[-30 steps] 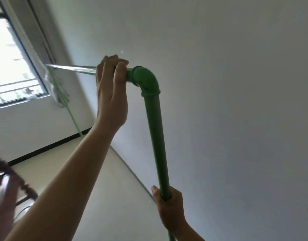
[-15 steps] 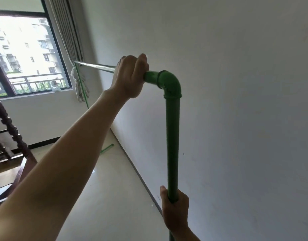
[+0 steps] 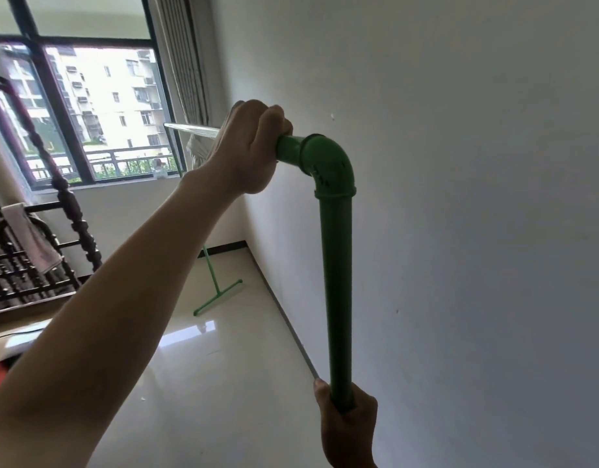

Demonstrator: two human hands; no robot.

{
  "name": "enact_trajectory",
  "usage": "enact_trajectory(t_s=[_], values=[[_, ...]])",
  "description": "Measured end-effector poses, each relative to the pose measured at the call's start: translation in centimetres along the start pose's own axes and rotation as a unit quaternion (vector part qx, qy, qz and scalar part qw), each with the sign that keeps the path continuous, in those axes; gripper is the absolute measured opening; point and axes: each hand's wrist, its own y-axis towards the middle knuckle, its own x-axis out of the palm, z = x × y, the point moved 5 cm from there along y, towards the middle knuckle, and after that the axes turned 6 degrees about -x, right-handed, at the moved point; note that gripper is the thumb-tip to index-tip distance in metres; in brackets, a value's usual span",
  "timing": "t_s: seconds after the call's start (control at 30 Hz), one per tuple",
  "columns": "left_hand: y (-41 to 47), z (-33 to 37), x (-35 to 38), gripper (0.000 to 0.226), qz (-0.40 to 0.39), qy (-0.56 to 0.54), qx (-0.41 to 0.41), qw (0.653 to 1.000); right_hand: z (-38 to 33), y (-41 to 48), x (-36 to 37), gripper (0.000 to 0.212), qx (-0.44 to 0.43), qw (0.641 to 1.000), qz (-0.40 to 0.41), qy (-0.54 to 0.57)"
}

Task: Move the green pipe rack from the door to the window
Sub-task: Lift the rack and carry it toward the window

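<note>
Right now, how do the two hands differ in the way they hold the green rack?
The left hand is high, wrapped over the horizontal top bar beside the elbow joint; the right hand is low, gripping the upright pipe. The left arm is stretched out forward, while the right hand sits near the bottom of the view, with only its wrist showing. Both are closed around the rack.

Floor (image 3: pixel 224 383): glossy pale tile, reflecting window light, dark skirting where it meets the walls. The far foot (image 3: pixel 217 297) of the green pipe rack, a T-shaped crossbar, sits on the tile near the corner under the window. Whether the near end touches the floor can't be seen.
</note>
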Motion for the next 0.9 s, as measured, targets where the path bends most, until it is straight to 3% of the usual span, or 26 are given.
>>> enact_trajectory(t_s=[0.13, 0.33, 0.47, 0.9], values=[[0.4, -2.4, -0.5, 0.051, -0.011, -0.054, -0.024, 0.998, 0.1, 1.4, 2.2, 0.061, -0.005, 1.000, -0.001, 0.002], [0.3, -8.2, -0.6, 0.050, 0.009, 0.019, -0.066, 0.998, 2.5, 4.2, 7.2, 0.060, 0.022, 1.000, -0.002, -0.022], [0.4, -13.6, -0.8, 0.056, 0.009, 0.040, -0.103, 0.994, 4.2, 6.8, 11.5, 0.046, 0.040, 0.998, -0.009, -0.040], [2.2, -30.5, 1.0, 0.057, 0.038, 0.113, -0.146, 0.982, 8.3, 19.4, 24.4, 0.062, 0.012, 0.997, -0.075, 0.016]])
